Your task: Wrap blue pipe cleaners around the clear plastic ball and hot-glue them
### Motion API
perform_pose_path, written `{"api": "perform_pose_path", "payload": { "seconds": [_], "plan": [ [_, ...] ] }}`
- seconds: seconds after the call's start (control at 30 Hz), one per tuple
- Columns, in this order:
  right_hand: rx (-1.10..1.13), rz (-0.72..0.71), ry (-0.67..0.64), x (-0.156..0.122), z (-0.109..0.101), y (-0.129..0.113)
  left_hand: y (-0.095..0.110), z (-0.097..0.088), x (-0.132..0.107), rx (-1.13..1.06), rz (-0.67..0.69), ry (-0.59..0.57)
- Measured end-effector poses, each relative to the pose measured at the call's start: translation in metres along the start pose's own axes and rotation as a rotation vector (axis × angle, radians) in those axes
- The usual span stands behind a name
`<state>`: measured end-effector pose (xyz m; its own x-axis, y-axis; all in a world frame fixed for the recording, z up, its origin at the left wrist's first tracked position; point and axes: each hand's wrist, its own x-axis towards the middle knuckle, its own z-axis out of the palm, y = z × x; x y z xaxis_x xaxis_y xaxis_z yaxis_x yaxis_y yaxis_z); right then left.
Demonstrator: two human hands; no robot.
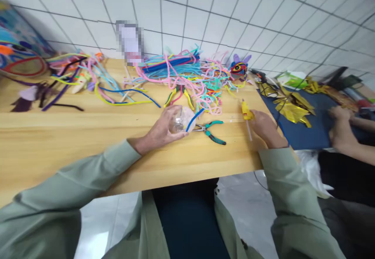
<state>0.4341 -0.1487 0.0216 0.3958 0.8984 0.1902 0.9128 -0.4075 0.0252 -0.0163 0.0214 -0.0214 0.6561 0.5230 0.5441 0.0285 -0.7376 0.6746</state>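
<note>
My left hand (164,128) is closed around a clear plastic ball (182,121) on the wooden table (88,142); a blue pipe cleaner (193,119) curves out from beside the ball. My right hand (265,128) grips a yellow glue gun (246,112) whose glue stick points back along the table toward me. Teal-handled pliers (212,131) lie on the wood between my two hands. Behind them sprawls a tangled heap of coloured pipe cleaners (187,75).
More pipe cleaners (76,79) lie at the back left. A purple and red craft figure (239,68) stands behind the heap. Gold foil pieces (291,108) rest on a dark blue mat (307,126) at right, where another person's hands (341,128) work.
</note>
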Motion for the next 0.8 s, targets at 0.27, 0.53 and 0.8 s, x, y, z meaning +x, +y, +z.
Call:
{"api": "perform_pose_path", "payload": {
  "seconds": [0.27, 0.53, 0.8],
  "plan": [
    [-0.034, -0.015, 0.053, 0.013, 0.015, 0.012, -0.002, 0.002, 0.005, 0.018, -0.030, 0.043],
    [-0.036, 0.044, 0.004, 0.027, 0.009, 0.020, -0.002, 0.002, 0.007, -0.033, -0.027, 0.141],
    [0.596, 0.076, 0.189, 0.002, -0.042, -0.028, -0.004, 0.006, 0.009, -0.109, -0.051, 0.148]
  ]
}}
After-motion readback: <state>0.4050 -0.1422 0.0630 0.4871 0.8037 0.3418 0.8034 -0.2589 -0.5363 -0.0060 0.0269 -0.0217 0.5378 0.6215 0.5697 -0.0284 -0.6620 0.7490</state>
